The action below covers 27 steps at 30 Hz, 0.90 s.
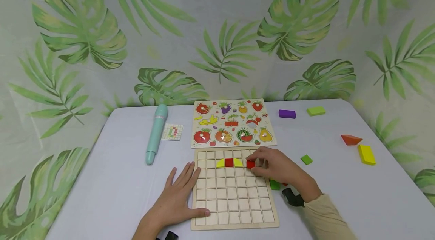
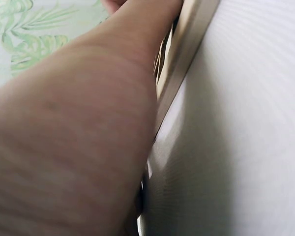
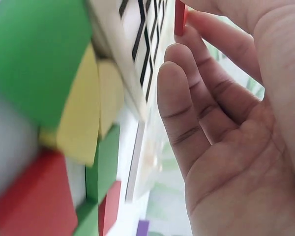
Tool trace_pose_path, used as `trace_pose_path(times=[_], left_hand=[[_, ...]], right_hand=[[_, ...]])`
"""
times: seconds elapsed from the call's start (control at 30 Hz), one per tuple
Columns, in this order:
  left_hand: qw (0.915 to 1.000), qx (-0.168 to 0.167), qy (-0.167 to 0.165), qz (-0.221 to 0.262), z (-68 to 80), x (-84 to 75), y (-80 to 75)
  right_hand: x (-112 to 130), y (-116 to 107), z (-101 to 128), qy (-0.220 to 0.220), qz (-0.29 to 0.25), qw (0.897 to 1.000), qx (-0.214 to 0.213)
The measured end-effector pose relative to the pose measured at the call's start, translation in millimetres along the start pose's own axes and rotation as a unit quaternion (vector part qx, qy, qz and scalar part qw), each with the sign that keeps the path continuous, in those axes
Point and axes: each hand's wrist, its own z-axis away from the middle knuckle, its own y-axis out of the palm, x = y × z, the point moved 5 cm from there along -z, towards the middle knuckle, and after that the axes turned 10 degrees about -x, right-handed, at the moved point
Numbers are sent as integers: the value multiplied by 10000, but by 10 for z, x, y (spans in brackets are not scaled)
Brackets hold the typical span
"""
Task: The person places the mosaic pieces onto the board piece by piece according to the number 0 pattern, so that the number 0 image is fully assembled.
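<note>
A fruit puzzle [image 1: 233,123] lies beyond the grid; left of it, a teal pen [image 1: 155,133] and pattern card [image 1: 172,132]. Purple [image 1: 287,114], green [image 1: 316,111], orange [image 1: 351,139] and yellow [image 1: 366,154] blocks lie scattered right.

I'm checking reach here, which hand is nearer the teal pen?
Left. The left hand rests flat at the grid board's left edge, below the teal pen; the right hand is across the board.

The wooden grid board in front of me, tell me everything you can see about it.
The wooden grid board is a pale, square tray of small square cells, lying flat on the white table just below the fruit puzzle. Its second row holds a yellow piece, a red square and another yellow piece. The right hand pinches a red tile in that row. The left hand lies flat on its left edge.
</note>
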Motion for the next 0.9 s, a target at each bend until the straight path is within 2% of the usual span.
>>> trace_pose_path(times=[0.33,0.57,0.9], left_hand=[[10000,14,-51,47,-2,2,10],[10000,17,-39,26,-4,1,-1],[9996,-197,-49,193,-19,11,-47]], right_hand=[[205,180,-51,-303,94,9995,98],[252,273,-53,-446,415,9979,206],[248,292,-54,-497,439,9976,206]])
